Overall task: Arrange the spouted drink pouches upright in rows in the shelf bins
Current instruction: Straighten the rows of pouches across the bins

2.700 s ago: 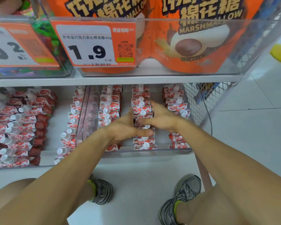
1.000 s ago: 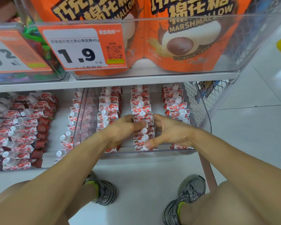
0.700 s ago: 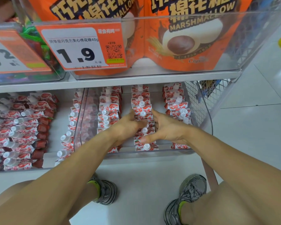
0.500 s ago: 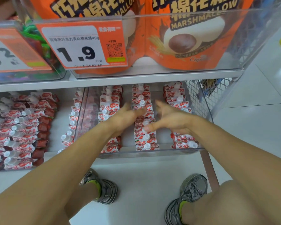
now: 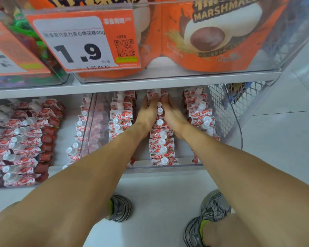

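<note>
Pouches: soft film bodies w/ a rigid white cap each; judged light, squashy, slick on the printed faces, prone to flop sideways. Take hold at the flanks just below the spout, or press a whole row from both sides; don't squeeze the belly hard.

Location: middle row of the clear bin at the right end of the lower shelf, running from the bin's front wall to its back wall.

Your left hand and right hand lie flat against opposite flanks of that row, near the back wall, fingers extended and pressing inward; neither is curled round a pouch. The caps show in the gap between the palms.

Count, right bin: 3 rows. Middle row: approx. 9 caps visible; more may sit under the shelf edge. Left row and right row: partly hidden by your forearms, no firm count.

Left-hand bin: one narrow row along its right wall, plus a wide block of darker-edged pouches lying tilted; too many and overlapped to count.

Above: upper shelf, 1 price tag reading 1.9, 2 orange marshmallow bags visible.
</note>
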`<state>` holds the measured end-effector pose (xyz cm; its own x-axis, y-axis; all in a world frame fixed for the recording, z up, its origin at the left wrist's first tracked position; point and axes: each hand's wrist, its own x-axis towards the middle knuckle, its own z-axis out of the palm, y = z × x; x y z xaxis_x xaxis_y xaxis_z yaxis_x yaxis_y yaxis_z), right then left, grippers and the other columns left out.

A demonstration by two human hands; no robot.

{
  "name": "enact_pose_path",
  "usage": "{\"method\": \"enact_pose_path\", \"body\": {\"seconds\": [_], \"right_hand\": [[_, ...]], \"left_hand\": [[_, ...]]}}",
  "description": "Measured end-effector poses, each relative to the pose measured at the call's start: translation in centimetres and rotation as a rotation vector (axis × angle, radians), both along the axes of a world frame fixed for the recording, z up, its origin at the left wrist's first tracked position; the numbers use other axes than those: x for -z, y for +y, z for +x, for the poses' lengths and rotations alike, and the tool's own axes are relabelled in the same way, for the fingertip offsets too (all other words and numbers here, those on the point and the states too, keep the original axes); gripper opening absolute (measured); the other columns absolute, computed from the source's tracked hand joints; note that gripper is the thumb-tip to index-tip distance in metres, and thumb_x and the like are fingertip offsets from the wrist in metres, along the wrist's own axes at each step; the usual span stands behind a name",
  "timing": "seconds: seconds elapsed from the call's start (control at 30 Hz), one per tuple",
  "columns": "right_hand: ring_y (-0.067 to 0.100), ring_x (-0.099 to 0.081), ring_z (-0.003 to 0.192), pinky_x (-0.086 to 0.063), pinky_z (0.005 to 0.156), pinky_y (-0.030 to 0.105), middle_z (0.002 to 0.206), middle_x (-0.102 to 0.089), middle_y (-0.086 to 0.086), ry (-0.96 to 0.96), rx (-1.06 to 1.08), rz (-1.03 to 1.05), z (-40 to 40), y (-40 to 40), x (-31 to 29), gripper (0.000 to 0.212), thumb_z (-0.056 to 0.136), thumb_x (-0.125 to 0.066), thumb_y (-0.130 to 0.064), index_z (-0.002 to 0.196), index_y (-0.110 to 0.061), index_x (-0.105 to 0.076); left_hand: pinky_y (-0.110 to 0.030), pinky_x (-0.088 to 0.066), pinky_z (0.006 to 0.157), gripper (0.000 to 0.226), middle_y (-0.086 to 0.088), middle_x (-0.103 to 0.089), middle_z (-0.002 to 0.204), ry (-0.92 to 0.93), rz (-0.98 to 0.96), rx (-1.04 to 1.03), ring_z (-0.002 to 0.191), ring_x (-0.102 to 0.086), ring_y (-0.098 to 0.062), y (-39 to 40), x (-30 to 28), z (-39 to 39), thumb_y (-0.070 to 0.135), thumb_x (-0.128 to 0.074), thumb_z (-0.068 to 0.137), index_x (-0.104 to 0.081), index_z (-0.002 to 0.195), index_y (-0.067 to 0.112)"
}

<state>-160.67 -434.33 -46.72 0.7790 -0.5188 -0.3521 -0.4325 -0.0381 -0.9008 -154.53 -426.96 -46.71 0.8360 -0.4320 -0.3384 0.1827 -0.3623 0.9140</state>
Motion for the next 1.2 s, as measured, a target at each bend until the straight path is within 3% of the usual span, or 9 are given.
{"method": "enact_pose_path", "body": {"seconds": [0.1,0.2,0.37,0.57,0.63,0.77,0.9,1.03,1.2], "right_hand": [[0.018,-0.056,0.123,-0.042,0.107,0.038,0.136,-0.059,-0.005,-0.083,0.030,-0.043,0.5,-0.9,0.2,0.064,0.091,-0.039,-0.073,0.142,-0.035,-0.043],[0.021,-0.057,0.126,-0.044,0.107,0.046,0.139,-0.060,-0.005,-0.036,0.057,-0.015,1.4,-1.3,1.9,0.088,0.071,-0.039,-0.093,0.145,-0.046,-0.036],[0.024,-0.046,0.138,-0.036,0.111,0.038,0.152,-0.047,0.002,-0.062,0.035,-0.007,0.9,-0.2,0.4,0.063,0.100,-0.036,-0.060,0.156,-0.035,-0.021],[0.029,-0.057,0.124,-0.044,0.105,0.051,0.140,-0.059,0.001,0.003,0.011,-0.088,0.5,-0.3,0.4,0.083,0.079,-0.023,-0.085,0.149,-0.041,-0.030],[0.029,-0.049,0.133,-0.038,0.111,0.045,0.148,-0.051,0.004,0.017,0.003,-0.051,-0.8,0.6,-0.3,0.068,0.094,-0.021,-0.073,0.150,-0.035,-0.031],[0.021,-0.027,0.149,-0.023,0.117,0.037,0.163,-0.026,0.001,0.021,-0.038,0.084,-1.6,0.9,0.1,0.061,0.104,-0.020,-0.056,0.158,-0.031,-0.008],[0.017,-0.024,0.150,-0.023,0.114,0.032,0.163,-0.025,-0.004,0.002,-0.116,0.120,-2.5,0.6,-0.7,0.062,0.104,-0.024,-0.056,0.159,-0.030,-0.012],[0.013,-0.023,0.149,-0.020,0.112,0.025,0.163,-0.023,-0.007,-0.024,-0.189,0.186,-5.3,1.5,-0.8,0.057,0.108,-0.030,-0.040,0.159,-0.034,-0.005],[0.017,-0.028,0.148,-0.023,0.120,0.035,0.161,-0.031,-0.003,-0.030,-0.181,0.266,-6.3,2.4,-1.0,0.062,0.108,-0.037,-0.028,0.157,-0.038,-0.001]], "left_hand": [[-0.022,-0.032,0.090,0.059,-0.002,-0.049,0.139,-0.046,-0.026,0.005,0.123,-0.048,-0.015,0.1,-0.1,0.1,0.050,-0.039,0.099,-0.021,0.151,0.030],[-0.023,-0.036,0.090,0.058,-0.007,-0.054,0.138,-0.060,-0.010,-0.001,0.126,-0.052,-0.022,-0.1,0.2,0.1,0.045,-0.039,0.100,-0.021,0.153,0.028],[-0.023,-0.034,0.091,0.058,-0.007,-0.051,0.142,-0.045,0.009,-0.008,0.129,-0.049,-0.025,-0.3,0.3,-0.1,0.043,-0.037,0.101,-0.019,0.153,0.028],[-0.027,-0.034,0.094,0.061,-0.006,-0.050,0.143,-0.038,0.003,0.036,0.129,-0.048,-0.025,0.5,-0.5,-0.9,0.054,-0.035,0.099,-0.021,0.153,0.028],[-0.030,-0.035,0.097,0.064,-0.004,-0.051,0.141,-0.009,0.001,0.060,0.128,-0.048,-0.023,1.2,-0.3,-1.9,0.059,-0.037,0.096,-0.025,0.151,0.027],[-0.034,-0.032,0.107,0.065,-0.005,-0.044,0.148,0.033,0.001,0.043,0.134,-0.042,-0.023,1.4,-0.4,-2.8,0.057,-0.037,0.097,-0.021,0.152,0.025],[-0.028,-0.031,0.101,0.066,-0.008,-0.041,0.150,0.021,0.058,0.112,0.135,-0.041,-0.023,2.5,-2.3,-3.5,0.055,-0.034,0.099,-0.019,0.152,0.019],[-0.009,-0.034,0.087,0.064,0.003,-0.045,0.140,0.081,0.066,0.233,0.121,-0.044,-0.010,4.6,-2.4,-5.5,0.038,-0.035,0.104,-0.004,0.154,0.015],[-0.023,-0.033,0.096,0.066,-0.010,-0.042,0.149,0.109,0.062,0.249,0.131,-0.045,-0.023,5.0,-2.6,-5.8,0.029,-0.039,0.104,0.002,0.155,0.017]]}}
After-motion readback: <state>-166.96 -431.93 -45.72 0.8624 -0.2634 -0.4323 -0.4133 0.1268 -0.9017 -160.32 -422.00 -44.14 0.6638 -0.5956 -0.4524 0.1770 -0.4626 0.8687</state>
